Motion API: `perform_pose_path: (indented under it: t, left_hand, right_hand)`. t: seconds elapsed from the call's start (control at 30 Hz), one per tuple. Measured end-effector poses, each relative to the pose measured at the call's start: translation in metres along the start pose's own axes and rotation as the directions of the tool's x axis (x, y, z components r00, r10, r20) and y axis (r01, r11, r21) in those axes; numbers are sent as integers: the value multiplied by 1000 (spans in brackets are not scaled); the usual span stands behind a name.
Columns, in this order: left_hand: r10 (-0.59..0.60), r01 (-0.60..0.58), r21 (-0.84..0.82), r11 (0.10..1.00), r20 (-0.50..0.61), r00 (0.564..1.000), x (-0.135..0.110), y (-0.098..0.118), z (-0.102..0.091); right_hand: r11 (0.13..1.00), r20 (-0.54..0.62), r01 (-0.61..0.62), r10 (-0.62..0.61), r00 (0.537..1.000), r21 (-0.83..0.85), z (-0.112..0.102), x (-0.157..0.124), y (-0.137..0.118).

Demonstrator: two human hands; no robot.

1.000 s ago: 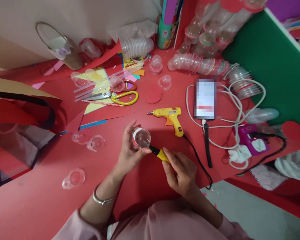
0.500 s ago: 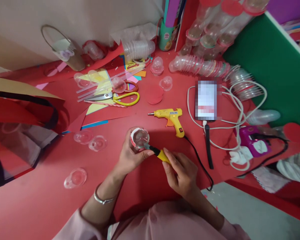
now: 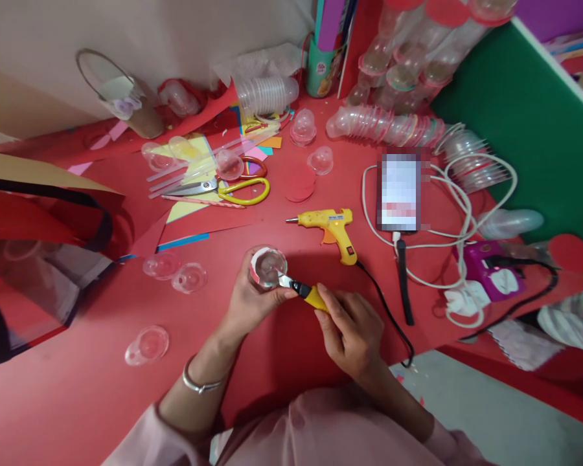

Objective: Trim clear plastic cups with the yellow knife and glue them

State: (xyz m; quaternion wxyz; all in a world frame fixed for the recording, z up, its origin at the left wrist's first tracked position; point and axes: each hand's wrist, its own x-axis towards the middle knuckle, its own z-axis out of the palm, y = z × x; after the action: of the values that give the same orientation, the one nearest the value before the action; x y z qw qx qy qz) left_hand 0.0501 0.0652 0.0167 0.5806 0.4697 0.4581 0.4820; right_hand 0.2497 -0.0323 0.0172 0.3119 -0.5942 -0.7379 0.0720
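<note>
My left hand [image 3: 250, 301] is wrapped round a small clear plastic cup [image 3: 268, 266] with a red and white band along part of its rim. The cup's mouth faces up toward me. In my right hand [image 3: 350, 327] is a utility knife [image 3: 311, 296] with a yellow and black handle, held between thumb and fingers. Its blade reaches the cup's near right rim, close to my left thumb. Beyond the hands, a yellow hot glue gun [image 3: 328, 223] lies on its side on the red table [image 3: 282, 375].
Yellow-handled scissors [image 3: 238, 189] lie on coloured paper at the back. Clear plastic lids [image 3: 189, 278] sit to the left. A phone [image 3: 399, 192] rests among white cables on the right, near a purple power strip [image 3: 496, 275]. Stacked plastic cups [image 3: 388, 126] lie behind.
The knife blade has tilted and shifted slightly to the left at the cup's rim, showing more bright metal. My left hand still holds the cup, which has turned slightly.
</note>
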Motion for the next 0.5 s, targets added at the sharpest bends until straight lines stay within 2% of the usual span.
perform_pose_path:
  t: [0.5]
  left_hand:
    - [-117,119,-53,991,39,992,4,3,-2]
  right_hand:
    - [998,-29,-2,0,1000,-55,7,-3,0]
